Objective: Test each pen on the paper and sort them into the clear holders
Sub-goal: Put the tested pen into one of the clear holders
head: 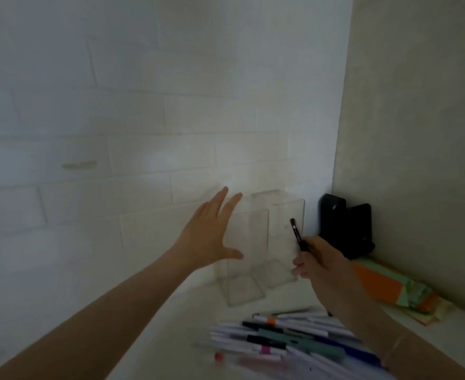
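Head view: the left hand (206, 237), fingers spread, reaches to steady two tall clear plastic holders (249, 253) at the white worktop's (171, 319) back right corner; the right hand (322, 267) pinches a black pen (298, 235), seemingly ready to drop in.
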